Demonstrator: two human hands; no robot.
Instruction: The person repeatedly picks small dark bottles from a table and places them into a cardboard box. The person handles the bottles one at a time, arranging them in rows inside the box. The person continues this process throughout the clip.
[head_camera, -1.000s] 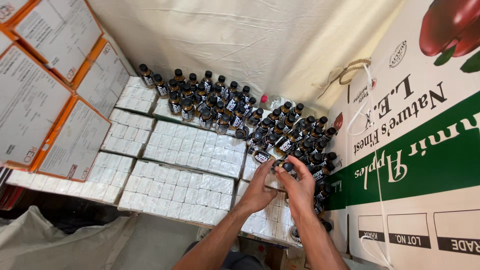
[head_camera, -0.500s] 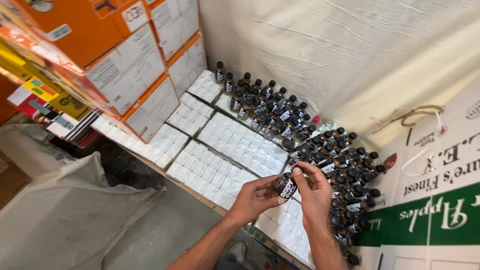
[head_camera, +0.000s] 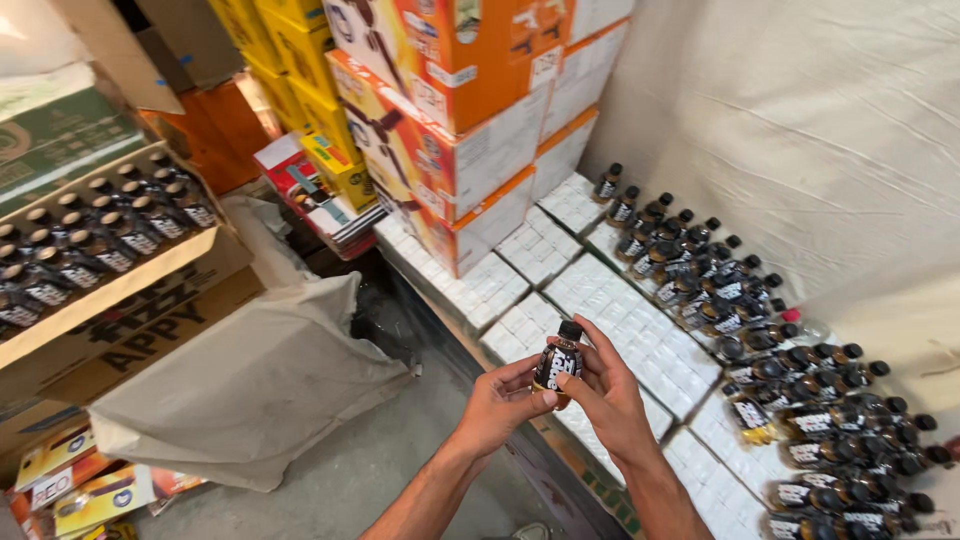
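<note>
Bottle (head_camera: 558, 367), small and dark with a black cap and a dark label, stands upright near the middle of the scene, pinched between both hands: the left hand (head_camera: 500, 403) cups its lower side and the right hand (head_camera: 607, 392) wraps fingers round its back. Far left, an open cardboard box (head_camera: 120, 290) holds rows of like bottles, with stacked orange-and-white cartons (head_camera: 460, 130) behind. Right, flat white packs (head_camera: 640, 330) and many capped dark bottles (head_camera: 800, 380) lie along a pale cloth (head_camera: 800, 130).

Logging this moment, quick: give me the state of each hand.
Left hand: fingers closed on the small dark bottle, from its left side.
Right hand: fingers closed on the same bottle, from its right side.
</note>
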